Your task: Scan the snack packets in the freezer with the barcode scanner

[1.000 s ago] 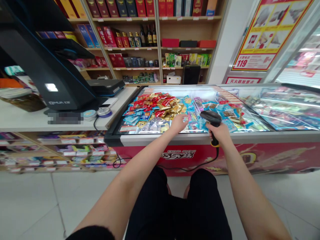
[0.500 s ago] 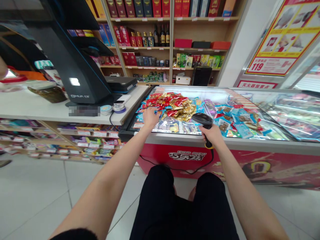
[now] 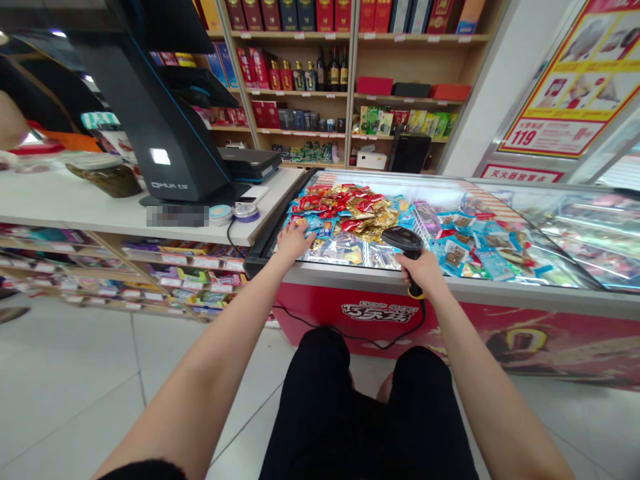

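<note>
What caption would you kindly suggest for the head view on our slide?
Right hand grips a corded barcode scanner while left hand touches snack packets in a glass-topped freezer.

- white checkout bench [image 3: 75, 203], carrying a black POS terminal [image 3: 170, 157], a glass jar [image 3: 105, 180], a dark flat device [image 3: 250, 163] and two small round tins [image 3: 233, 213]
- shelf under the bench [image 3: 165, 263], rows of small packaged goods, price tags along the edge
- glass-topped chest freezer [image 3: 550, 333], red front, heap of gold-and-red snack packets [image 3: 350, 212] and blue packets [image 3: 465, 250] inside
- wooden wall shelves [image 3: 405, 98], red gift boxes [image 3: 410, 91], bottles [image 3: 330, 73], boxed goods
- pale tiled floor [image 3: 65, 393], freezer standing on it
</note>
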`<state>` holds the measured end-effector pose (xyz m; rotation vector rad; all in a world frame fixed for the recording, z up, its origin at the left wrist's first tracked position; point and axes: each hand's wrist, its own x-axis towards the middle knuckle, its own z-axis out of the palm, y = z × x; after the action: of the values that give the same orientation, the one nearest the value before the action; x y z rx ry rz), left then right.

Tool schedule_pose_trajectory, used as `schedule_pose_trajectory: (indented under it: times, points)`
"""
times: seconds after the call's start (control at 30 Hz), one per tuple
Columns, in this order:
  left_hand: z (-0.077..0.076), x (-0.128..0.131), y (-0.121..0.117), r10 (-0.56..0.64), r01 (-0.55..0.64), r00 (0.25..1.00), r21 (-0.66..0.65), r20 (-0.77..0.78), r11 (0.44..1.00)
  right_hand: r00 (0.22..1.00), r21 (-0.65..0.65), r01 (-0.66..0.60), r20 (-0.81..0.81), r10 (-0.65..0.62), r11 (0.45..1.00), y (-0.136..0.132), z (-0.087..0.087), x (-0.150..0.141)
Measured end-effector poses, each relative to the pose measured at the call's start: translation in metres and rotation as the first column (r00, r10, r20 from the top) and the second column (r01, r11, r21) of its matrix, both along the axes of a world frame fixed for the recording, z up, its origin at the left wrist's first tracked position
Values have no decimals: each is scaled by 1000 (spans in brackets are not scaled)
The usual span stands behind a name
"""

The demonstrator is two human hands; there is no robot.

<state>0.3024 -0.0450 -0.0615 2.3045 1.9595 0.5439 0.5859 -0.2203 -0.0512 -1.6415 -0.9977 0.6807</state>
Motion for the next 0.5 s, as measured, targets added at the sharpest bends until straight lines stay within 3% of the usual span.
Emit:
schedule_pose_trajectory:
  times: [0.17,0.3,0.4,0.5]
  points:
    - [9,-7,-12,16,-19,998,56,60,998,1000,2,-20,-22,20,1000,-2,0,0]
    - [14,-11,1,107,-112,990,57,93,992,1000,-4,-13,-11,13,1000,-4,2,0]
    - [15,-9,13,35,-33,997,-31,62,999,1000,6,-3,-13,3,1000,-5,6,2]
    - [20,0,16,-9,10,998,-23,62,1000,1000,7,11,-4,-11,1000,-4,8,4]
